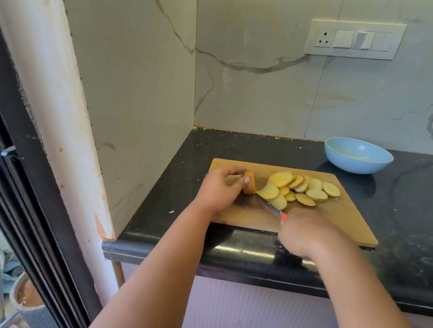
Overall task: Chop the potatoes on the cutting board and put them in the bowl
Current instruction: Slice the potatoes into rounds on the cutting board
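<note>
Head view: our left hand (220,188) pinches the potato stub (249,186) on the wooden cutting board (343,215); our right hand (302,231) grips the knife (269,205) beside round slices (299,189). Glossy blue bowl (357,156) stands behind.

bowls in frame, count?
1. The bowl sits on the black counter behind the cutting board's far right corner, near the wall. Nothing hides another.
</note>
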Demonstrator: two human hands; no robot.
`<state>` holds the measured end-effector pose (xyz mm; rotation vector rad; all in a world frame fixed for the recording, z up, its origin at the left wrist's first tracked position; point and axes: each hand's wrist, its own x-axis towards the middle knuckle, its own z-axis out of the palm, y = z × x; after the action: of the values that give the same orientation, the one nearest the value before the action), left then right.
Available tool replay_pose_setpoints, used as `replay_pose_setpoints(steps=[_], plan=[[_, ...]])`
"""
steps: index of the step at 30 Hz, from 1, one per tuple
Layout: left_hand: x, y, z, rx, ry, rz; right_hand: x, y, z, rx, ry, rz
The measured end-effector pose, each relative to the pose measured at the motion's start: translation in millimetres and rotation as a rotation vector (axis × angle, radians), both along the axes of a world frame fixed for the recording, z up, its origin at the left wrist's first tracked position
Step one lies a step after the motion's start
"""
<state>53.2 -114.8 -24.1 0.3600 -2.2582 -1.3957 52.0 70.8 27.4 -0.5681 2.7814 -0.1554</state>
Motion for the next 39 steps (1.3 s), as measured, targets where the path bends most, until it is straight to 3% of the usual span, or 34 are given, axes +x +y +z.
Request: replay_pose_setpoints(steps=[3, 6, 11, 14, 23, 39], plan=[[2, 2, 2, -0.037, -0.019, -0.026, -9, 22, 2, -0.075, 0.007, 0.004], [5, 4, 3, -0.020, -0.017, -0.023, -15, 28, -4, -0.301, 0.058, -0.028], [9, 9, 5, -0.087, -0.028, -0.031, -3, 1, -23, -0.693, 0.321, -0.056], [12, 13, 8, -0.141, -0.031, -0.029, 6, -17, -39, -0.793, 0.484, -0.047], [10, 12, 7, -0.192, -0.018, -0.025, 14, -28, -55, -0.678, 0.498, -0.092], [0, 7, 3, -0.137, -0.003, 0.018, -3, -50, -6, -0.427, 0.171, -0.132]])
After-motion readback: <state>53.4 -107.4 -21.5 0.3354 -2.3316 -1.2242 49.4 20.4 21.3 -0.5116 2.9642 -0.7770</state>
